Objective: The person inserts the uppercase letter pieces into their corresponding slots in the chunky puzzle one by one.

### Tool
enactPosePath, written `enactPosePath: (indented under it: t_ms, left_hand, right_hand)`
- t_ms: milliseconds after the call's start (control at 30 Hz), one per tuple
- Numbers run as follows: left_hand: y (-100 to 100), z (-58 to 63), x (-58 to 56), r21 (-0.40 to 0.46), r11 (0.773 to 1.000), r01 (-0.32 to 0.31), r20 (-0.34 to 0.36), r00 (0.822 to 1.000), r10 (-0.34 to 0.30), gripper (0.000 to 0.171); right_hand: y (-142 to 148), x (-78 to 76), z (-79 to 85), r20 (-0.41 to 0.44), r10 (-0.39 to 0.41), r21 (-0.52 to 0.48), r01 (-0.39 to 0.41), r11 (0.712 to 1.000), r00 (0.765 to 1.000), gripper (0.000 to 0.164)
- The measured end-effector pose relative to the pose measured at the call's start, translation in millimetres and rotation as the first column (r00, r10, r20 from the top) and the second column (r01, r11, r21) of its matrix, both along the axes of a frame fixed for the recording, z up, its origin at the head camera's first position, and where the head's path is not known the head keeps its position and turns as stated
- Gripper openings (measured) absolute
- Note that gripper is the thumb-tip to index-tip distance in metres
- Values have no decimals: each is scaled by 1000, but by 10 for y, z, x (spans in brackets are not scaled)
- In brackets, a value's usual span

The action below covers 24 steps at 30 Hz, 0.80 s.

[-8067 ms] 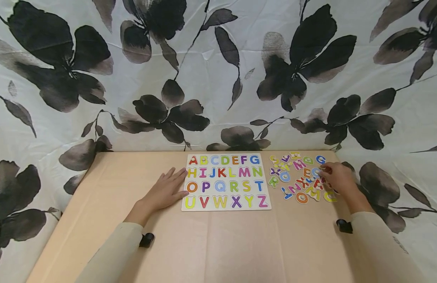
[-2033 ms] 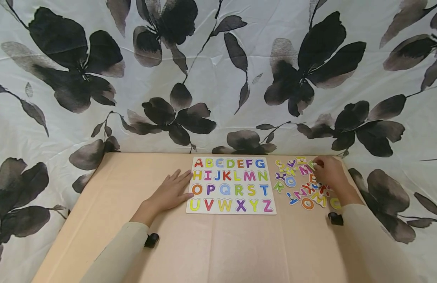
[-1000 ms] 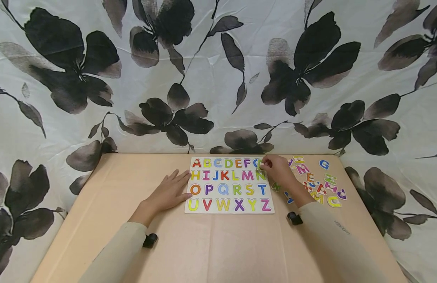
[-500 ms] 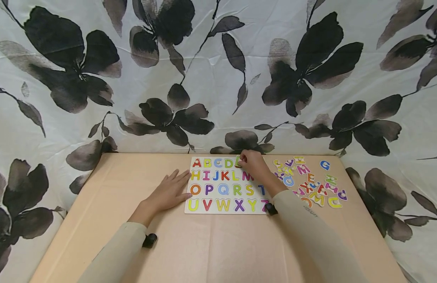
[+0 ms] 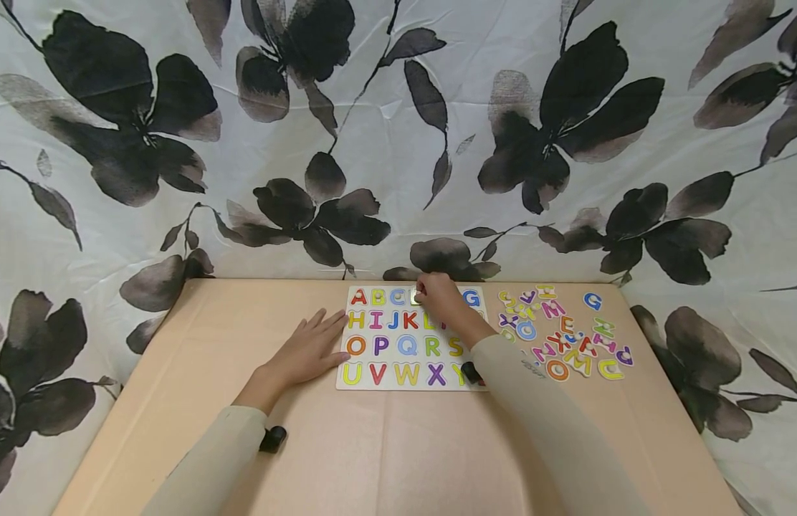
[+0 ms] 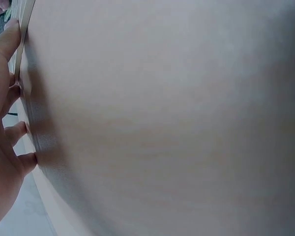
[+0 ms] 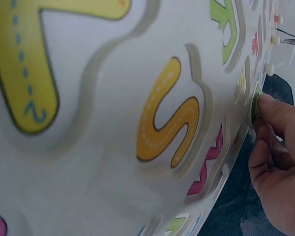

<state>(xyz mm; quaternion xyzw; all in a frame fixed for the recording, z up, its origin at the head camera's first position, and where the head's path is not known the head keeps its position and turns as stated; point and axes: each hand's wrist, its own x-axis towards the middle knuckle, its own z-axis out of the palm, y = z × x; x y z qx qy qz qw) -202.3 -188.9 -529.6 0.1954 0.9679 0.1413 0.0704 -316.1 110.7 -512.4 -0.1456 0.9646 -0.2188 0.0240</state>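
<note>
The white alphabet puzzle board [image 5: 411,388] lies near the table's far edge, with coloured letters in four rows. At its left side my left hand [image 5: 304,351] rests with fingers spread, fingertips and thumb at the board's edge. In the left wrist view those fingertips [image 6: 28,160] touch down beside the board. My right hand [image 5: 440,297] pinches a green letter piece [image 7: 256,102] between thumb and finger over the top row, where the D is printed. Most of that piece is hidden by the fingers. Small knobs [image 7: 275,40] stand up from the board beyond it.
Loose letter pieces [image 5: 557,369] lie scattered right of the board, several overlapping. A blue G piece [image 5: 592,301] sits apart at the far right corner. Behind the brown table [image 5: 373,451] hangs a white cloth [image 5: 398,201] with dark flowers.
My right hand picked up the green piece from the loose letters and carried it left across the top row, from the G to the D. My left hand has stayed at the board's edge.
</note>
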Motion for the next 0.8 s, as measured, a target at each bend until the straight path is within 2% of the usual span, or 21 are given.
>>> enactPosePath:
  t_ms: [367, 600, 800]
  left_hand:
    - [0, -19, 1, 3, 1000, -1, 2, 1000, 1, 85]
    - [-9, -9, -4, -7, 1000, -2, 6, 1000, 2, 84]
    - [0, -11, -10, -2, 1000, 2, 7, 1000, -2, 85]
  right_hand:
    - [-73, 27, -14, 60, -10, 43, 7, 999, 998, 9]
    - [-81, 53, -24, 37, -5, 34, 3, 999, 999, 9]
    - [27, 117, 23, 44, -23, -35, 25, 999, 999, 24]
